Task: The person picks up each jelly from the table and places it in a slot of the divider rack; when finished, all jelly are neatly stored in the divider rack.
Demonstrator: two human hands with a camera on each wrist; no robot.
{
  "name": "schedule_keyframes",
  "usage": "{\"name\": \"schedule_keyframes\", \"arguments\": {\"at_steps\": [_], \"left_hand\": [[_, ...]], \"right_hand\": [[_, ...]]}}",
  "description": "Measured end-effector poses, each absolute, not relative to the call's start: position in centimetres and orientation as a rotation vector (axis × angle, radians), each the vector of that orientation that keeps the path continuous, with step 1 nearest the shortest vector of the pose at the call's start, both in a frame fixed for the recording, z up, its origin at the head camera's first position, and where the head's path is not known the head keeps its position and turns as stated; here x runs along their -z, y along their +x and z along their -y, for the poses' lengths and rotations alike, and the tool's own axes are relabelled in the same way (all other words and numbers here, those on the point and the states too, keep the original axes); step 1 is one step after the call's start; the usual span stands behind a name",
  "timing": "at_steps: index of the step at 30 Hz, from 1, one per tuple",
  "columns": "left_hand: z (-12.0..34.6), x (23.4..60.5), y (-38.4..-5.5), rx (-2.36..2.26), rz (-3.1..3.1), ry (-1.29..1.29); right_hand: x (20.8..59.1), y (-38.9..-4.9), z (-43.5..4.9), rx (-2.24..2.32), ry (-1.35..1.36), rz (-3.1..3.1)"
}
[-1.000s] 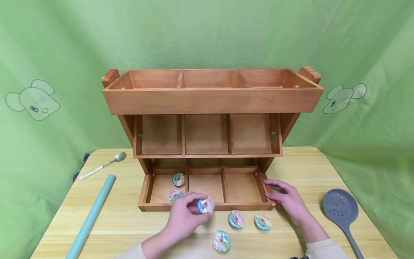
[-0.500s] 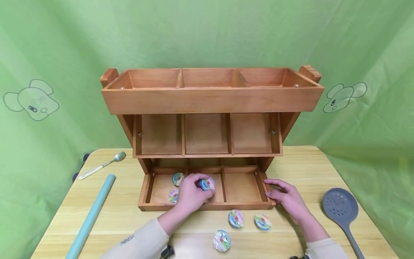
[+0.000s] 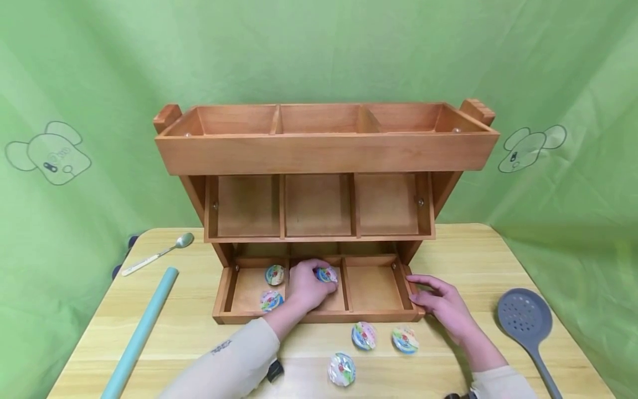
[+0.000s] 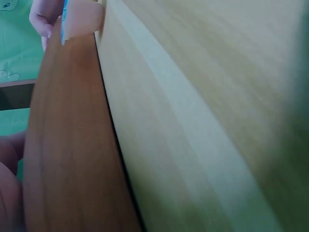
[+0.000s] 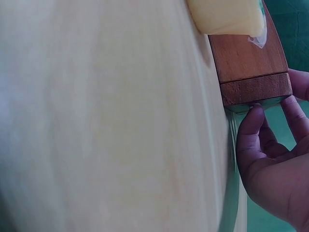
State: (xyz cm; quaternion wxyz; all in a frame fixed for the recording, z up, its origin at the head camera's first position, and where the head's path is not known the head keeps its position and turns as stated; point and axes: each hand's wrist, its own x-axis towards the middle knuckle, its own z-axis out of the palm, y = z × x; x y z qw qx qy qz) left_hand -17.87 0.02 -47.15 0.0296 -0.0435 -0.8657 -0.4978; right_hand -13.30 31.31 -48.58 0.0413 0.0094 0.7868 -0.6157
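Left hand (image 3: 310, 284): fingers pinching cup (image 3: 327, 275), moved back over tray's (image 3: 369, 317) middle compartment (image 3: 335, 302), unreleased. Right hand (image 3: 442, 303): fingers apart, touching right edge.

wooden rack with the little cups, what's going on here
A person's left hand pinches a small sealed cup at the bottom tier's middle compartment of a wooden rack. The right hand touches that tier's right end. Two more cups sit in its left compartment, and three loose cups lie on the table in front.
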Motion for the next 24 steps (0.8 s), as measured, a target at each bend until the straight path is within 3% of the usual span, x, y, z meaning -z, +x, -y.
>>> {"name": "schedule_keyframes", "arguments": {"at_steps": [24], "left_hand": [[-1.2,48.4,-19.1,1.468,2.678,-0.049]], "right_hand": [[48.4,-13.2,-31.2,1.893,0.037,-2.408]]}}
